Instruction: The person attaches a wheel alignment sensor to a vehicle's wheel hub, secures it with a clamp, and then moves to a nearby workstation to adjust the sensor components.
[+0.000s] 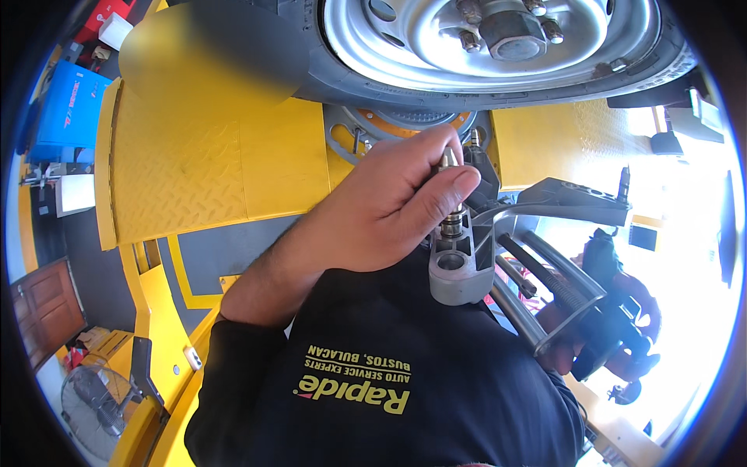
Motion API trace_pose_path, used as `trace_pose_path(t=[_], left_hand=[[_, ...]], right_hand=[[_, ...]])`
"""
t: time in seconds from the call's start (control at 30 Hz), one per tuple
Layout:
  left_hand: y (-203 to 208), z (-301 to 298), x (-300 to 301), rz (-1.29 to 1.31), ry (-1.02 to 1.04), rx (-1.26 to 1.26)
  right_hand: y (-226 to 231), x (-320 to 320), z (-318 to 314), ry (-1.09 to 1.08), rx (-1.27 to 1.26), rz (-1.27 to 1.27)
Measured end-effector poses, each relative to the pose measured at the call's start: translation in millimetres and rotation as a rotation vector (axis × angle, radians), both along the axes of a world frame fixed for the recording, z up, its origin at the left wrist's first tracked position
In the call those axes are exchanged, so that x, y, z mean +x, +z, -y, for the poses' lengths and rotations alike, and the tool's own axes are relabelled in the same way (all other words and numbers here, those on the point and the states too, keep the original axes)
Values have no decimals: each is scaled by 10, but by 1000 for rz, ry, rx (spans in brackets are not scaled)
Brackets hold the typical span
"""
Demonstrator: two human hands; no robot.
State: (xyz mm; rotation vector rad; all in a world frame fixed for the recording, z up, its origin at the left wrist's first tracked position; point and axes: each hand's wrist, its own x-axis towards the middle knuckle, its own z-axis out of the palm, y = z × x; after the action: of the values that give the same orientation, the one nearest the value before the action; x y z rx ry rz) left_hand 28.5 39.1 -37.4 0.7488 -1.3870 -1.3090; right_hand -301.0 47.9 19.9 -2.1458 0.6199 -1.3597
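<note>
At far left, a brown door (48, 305) low down, a blue box (70, 101) above it, a fan (97, 405) beneath. Next, a yellow ramp (175, 167) with a raised tread pattern, its upper part under a blurred patch; yellow framework below, over a dark floor.

Toward the middle, a black shirt (467, 354) with yellow print on the chest. From its left sleeve, a bare forearm slanting up to the left hand (393, 198), back upward. Fingers curled and thumb pressed in, closed firmly on a metal pin (451, 223): pointed tip showing above the thumb, stepped and ringed body below it. Position of the pin: upright at the end of a grey arm of the clamp (463, 284), just beside a round open hole; how deeply seated, impossible to tell.

Above the hand, a silver wheel (459, 66) with nuts around a large hexagonal cap, inside a dark tyre (373, 92); just below the tyre, a round plate (373, 118) with an orange ring, partly covered by the hand.

Right of the pin, parallel bars (564, 268) and a threaded rod on the clamp, slanting down to an end plate. Above these, another grey arm with a second pin (625, 184) upright at its tip. At the far end of the bars, the right hand (640, 363), partly hidden by dark parts in strong glare; near or against the clamp, but grip and opening impossible to tell.
</note>
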Motion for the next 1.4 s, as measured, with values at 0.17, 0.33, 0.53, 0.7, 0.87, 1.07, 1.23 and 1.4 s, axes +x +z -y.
trace_pose_path(t=[0.17,0.33,0.53,0.7,0.87,1.07,1.23,1.4], left_hand=[[-16,68,43,0,-31,-93],[-87,6,-16,-124,-138,-88],[-126,-40,-61,-233,-99,-53],[-155,14,-3,-262,-128,-20],[-197,34,-23,-274,-82,-78],[-177,44,59,-164,-102,-94],[-163,164,276,-226,-243,2],[-31,273,373,-258,-12,23]], right_hand=[[153,163,-78,-249,-253,-133],[236,179,25,-345,-102,-113],[347,70,118,-272,-48,-271],[431,47,128,-257,12,-370],[362,69,162,-249,-62,-274],[478,30,186,-226,23,-293],[369,10,182,-193,29,-218],[197,-29,203,-122,99,-38]])
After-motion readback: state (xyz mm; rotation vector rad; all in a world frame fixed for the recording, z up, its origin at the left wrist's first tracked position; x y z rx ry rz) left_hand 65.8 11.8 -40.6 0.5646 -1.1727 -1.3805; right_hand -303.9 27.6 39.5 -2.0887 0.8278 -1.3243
